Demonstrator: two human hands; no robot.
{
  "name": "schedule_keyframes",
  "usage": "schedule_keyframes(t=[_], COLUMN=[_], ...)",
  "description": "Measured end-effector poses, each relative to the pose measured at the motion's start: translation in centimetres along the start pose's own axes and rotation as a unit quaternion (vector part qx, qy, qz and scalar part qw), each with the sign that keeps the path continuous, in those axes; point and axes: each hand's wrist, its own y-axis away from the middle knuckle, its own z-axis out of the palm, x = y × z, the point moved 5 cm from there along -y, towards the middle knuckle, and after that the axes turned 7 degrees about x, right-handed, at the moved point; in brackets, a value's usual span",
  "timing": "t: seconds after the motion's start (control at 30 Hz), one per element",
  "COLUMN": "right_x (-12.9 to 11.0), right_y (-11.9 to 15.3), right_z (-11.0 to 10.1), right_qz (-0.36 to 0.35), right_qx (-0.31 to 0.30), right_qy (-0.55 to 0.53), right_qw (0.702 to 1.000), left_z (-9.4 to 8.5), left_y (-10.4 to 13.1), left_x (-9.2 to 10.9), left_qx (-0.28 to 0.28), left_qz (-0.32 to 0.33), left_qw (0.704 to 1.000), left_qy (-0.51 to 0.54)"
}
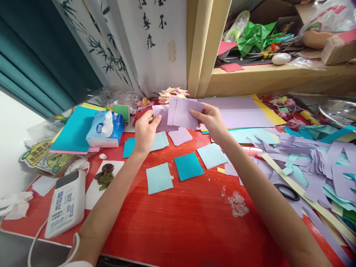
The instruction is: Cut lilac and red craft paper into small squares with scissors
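Both my hands are raised over the back of the red table, holding lavender paper squares. My left hand (146,130) pinches a lavender paper square (161,111) between thumb and fingers. In my right hand (208,118) are a few overlapping lavender paper squares (185,113), which cover part of the left one. Below them lies a small stack of lavender squares (180,136). Nearer to me are a light blue square (159,178), a teal square (189,166) and a pale blue stack (212,155). More pale blue squares (159,141) lie beside my left wrist.
Paper offcuts (314,167) heap on the right, with scissors (287,192) partly under them. A tissue pack (105,128), teal sheets (75,129) and a white device (66,204) with a cable stand left. Large lavender sheets (230,111) lie behind. A metal bowl (338,113) is at far right.
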Motion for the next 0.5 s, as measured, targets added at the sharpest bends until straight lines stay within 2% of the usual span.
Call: schedule_keyframes(t=[0.2,0.27,0.37,0.43,0.5], right_x=[-0.3,-0.3,-0.5,-0.8,-1.2], right_y=[-0.3,-0.5,-0.4,-0.2,0.3], right_z=[-0.8,-1.0,-0.9,-0.6,-0.2], right_qz=[-0.019,-0.018,-0.015,-0.005,0.009], right_qx=[0.022,0.027,0.000,-0.034,-0.070], right_qy=[0.008,-0.002,-0.032,-0.048,-0.058], right_qw=[1.000,0.999,0.999,0.998,0.996], left_z=[-0.9,-1.7,-3.3,-4.5,-5.8], left_y=[-0.5,-0.2,1.5,3.7,6.4], left_x=[0.7,1.1,1.5,1.6,1.4], left_qx=[-0.060,-0.079,-0.135,-0.180,-0.199], left_qz=[0.006,-0.018,-0.117,-0.189,-0.247], left_qw=[0.998,0.996,0.978,0.957,0.937], left_qy=[-0.010,-0.040,-0.104,-0.130,-0.148])
